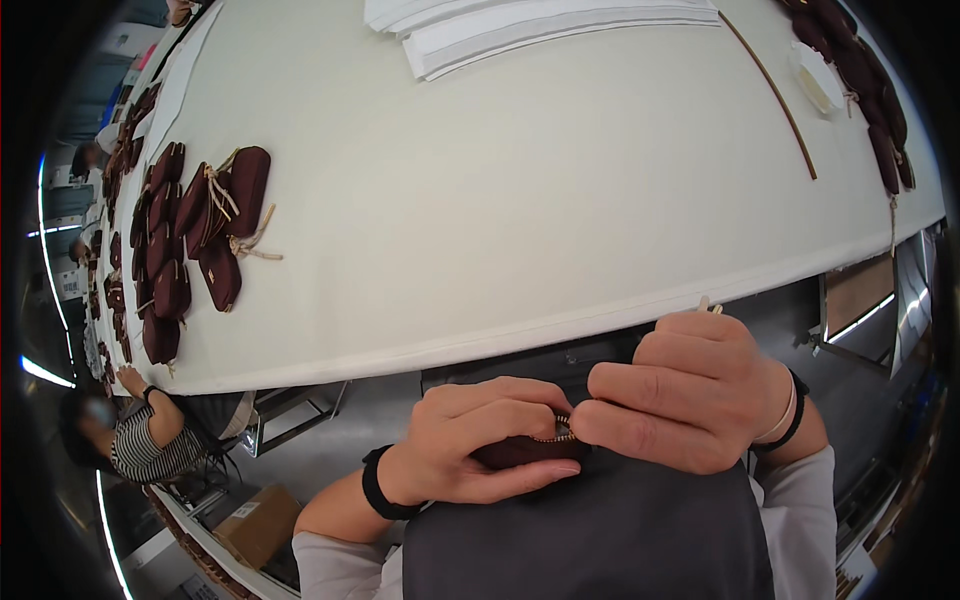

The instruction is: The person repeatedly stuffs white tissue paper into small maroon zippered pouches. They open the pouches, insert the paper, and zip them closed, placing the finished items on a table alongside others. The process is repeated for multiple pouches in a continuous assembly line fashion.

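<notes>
A small dark maroon zippered pouch (508, 453) is held over my lap, just off the table's near edge. My left hand (490, 435) wraps round it, fingers over the top and thumb along the lower side. Part of its gold-toothed zipper shows between my hands. My right hand (680, 395) is closed at the pouch's right end, its fingertips pinched by the zipper. What exactly those fingertips grip is hidden. A pale cord end (704, 303) sticks out beyond the knuckles of my right hand.
Several maroon pouches with pale cords (222, 215) lie at the table's left; more (868, 85) lie far right. White sheets (560, 35) and a thin brown rod (775, 95) rest on the white table (480, 220). A person in stripes (160, 440) sits at left, beside a cardboard box (258, 525).
</notes>
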`<state>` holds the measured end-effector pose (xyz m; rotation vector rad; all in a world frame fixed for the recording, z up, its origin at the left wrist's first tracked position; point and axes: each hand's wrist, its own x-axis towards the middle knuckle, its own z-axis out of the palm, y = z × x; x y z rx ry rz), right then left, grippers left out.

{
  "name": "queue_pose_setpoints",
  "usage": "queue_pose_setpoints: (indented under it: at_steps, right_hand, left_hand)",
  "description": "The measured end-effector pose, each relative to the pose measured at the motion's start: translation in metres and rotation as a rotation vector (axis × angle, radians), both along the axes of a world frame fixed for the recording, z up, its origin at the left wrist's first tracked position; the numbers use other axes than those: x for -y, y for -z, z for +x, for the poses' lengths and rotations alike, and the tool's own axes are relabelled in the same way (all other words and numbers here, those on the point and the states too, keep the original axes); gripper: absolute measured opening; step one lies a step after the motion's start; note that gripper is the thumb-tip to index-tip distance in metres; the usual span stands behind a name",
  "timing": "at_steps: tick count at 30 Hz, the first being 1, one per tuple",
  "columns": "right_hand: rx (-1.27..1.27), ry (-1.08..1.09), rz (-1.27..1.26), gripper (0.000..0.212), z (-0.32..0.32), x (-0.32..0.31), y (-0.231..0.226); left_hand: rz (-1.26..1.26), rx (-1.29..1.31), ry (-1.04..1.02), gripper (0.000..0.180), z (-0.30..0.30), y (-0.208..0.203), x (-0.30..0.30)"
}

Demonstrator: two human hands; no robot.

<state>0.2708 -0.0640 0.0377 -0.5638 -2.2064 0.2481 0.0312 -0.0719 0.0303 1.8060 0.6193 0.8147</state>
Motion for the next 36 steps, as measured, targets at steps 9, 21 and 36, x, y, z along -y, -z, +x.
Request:
queue_pose_setpoints:
  at_steps: [9,21,36]
  right_hand:
    - [-0.058,-0.017,-0.023,0.019,0.003,0.004,-0.004]
    - [0.013,-0.105,-0.084,0.018,0.007,-0.015,-0.017]
    - [0.048,-0.005,-0.127,0.018,-0.015,-0.041,-0.010]
  left_hand:
    - [-0.424,0.327,-0.107,0.050,0.009,0.001,0.015]
    - [-0.514,-0.168,0.207,0.039,0.012,-0.017,-0.017]
    - [-0.250,-0.262,0.017,0.038,0.009,-0.016,-0.034]
